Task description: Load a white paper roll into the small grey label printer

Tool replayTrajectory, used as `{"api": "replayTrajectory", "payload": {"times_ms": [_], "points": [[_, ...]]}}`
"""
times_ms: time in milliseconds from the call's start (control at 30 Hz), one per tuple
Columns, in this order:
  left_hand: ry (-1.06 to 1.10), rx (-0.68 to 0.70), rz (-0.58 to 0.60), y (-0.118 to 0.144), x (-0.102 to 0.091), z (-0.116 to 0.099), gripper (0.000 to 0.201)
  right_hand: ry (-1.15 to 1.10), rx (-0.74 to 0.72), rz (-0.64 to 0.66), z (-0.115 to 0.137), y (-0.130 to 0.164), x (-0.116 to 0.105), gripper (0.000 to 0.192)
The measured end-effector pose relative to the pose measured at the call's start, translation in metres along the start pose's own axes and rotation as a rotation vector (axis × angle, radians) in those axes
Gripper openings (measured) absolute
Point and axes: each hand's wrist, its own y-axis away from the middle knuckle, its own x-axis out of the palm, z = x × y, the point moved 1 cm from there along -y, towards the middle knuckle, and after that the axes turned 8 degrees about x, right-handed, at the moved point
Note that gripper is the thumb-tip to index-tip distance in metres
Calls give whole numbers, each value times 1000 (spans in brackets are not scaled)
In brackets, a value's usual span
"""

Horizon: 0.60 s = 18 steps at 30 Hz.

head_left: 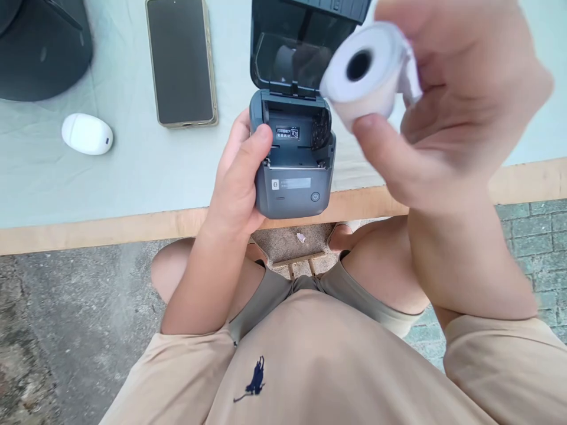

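A small dark grey label printer (295, 189) is in my left hand (239, 171), with the thumb over its left rim and the fingers behind its side. Its lid (287, 53) stands raised, and the paper bay (287, 150) inside holds no roll. My right hand (456, 106) grips a white paper roll (365, 71) between thumb and fingers, above and to the right of the printer. The roll is tilted, so its dark core hole faces me. A loose end of paper sticks out on its right side.
On the pale cloth-covered table (124, 183) lie a smartphone (181, 62) with a dark screen and a white oval case (87, 134). A large black object (42, 53) occupies the far left corner. The table's wooden front edge (106, 228) runs just above my knees.
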Motion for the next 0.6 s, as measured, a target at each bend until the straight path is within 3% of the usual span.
{"api": "replayTrajectory", "payload": {"times_ms": [167,367,500,600], "points": [[17,38,24,2,2,0,17,132,-15,145,18,-1,9,24],[34,14,0,7,6,-4,19,305,-102,139,20,-4,14,15],[14,12,-55,8,10,-5,15,221,-128,148,14,-7,22,11],[35,39,18,5,2,-1,17,126,-179,127,13,-8,23,16]]}}
